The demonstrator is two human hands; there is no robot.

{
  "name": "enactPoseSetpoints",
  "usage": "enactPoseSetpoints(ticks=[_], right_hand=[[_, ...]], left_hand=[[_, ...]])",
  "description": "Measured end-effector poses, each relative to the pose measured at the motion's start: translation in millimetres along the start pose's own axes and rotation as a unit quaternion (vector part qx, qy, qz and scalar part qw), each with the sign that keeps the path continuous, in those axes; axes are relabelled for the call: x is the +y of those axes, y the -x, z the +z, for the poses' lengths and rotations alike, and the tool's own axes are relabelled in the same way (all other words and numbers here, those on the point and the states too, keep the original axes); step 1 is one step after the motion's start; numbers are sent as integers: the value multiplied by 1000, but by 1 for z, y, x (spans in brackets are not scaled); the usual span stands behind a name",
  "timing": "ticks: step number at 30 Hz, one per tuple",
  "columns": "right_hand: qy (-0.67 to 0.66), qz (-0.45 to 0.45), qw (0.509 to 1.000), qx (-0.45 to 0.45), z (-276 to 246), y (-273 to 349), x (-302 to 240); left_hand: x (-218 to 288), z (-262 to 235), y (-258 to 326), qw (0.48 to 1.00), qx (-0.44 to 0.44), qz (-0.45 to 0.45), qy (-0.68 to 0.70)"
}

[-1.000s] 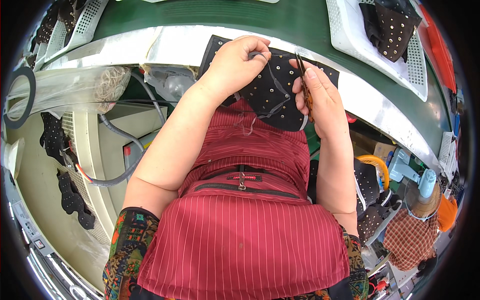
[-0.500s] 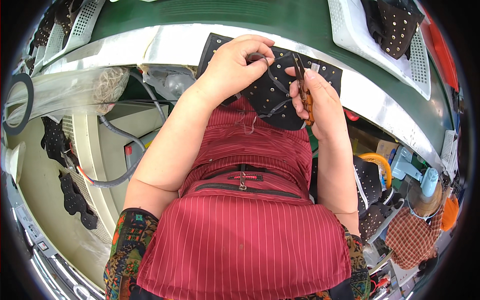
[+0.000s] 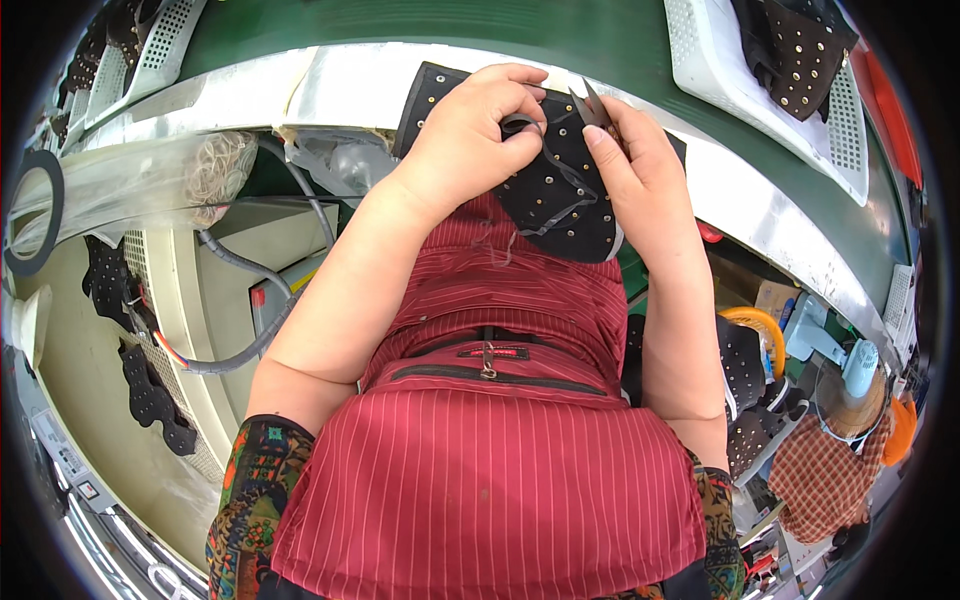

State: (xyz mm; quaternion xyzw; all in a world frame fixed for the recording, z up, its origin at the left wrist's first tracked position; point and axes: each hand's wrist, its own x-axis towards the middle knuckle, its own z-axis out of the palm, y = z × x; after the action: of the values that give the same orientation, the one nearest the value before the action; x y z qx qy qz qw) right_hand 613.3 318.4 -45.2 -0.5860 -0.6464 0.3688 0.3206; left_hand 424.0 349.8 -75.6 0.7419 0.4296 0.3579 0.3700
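Left hand: the thumb and fingers of the left hand (image 3: 478, 122) are pinching narrowly on a black strip (image 3: 520, 118); a loop is showing by the thumb, and more of the strip is trailing loosely over the cloth below.
Right hand: the right hand (image 3: 648, 170) is curling around the scissors (image 3: 600, 112); its fingers are closing on the handles, which the hand is hiding, while the blades are standing apart.
Cloth: the studded black cloth (image 3: 528, 192) is lying across the near edge of the counter (image 3: 440, 25) and drooping toward the apron (image 3: 490, 470); both hands are covering parts of it.
Change: the scissors are now sitting higher and closer to the left hand than a second ago, the blades pointing at the counter's far edge; this is leaving little room between the tips and the left fingers.
Baskets: a white basket (image 3: 848, 140) is holding studded pieces (image 3: 800, 65) toward the counter's right edge; another basket (image 3: 172, 45) is standing toward its left edge.
In the way: nothing is separating blades and left fingers; a clear bag (image 3: 130, 180) is hanging left, below the near edge, well apart from the hands.
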Motion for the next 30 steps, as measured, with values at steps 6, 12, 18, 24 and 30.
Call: enactPoseSetpoints(ticks=[6, 12, 18, 24, 30], right_hand=[[-8, 67, 998, 15, 0, 3, -2], [200, 16, 980, -18, -3, 0, -8], [266, 7, 964, -30, -4, -1, -13], [97, -16, 995, -12, -6, 2, 5], [-59, 151, 976, -145, -5, 8, -11]], left_hand=[[5, 12, 6, 993, 39, 55, -99], [1, 14, 7, 990, 47, 68, -111], [5, 18, 14, 977, 109, 48, -177], [5, 14, 13, 980, 92, 38, -174], [7, 14, 13, 982, 85, 25, -167]])
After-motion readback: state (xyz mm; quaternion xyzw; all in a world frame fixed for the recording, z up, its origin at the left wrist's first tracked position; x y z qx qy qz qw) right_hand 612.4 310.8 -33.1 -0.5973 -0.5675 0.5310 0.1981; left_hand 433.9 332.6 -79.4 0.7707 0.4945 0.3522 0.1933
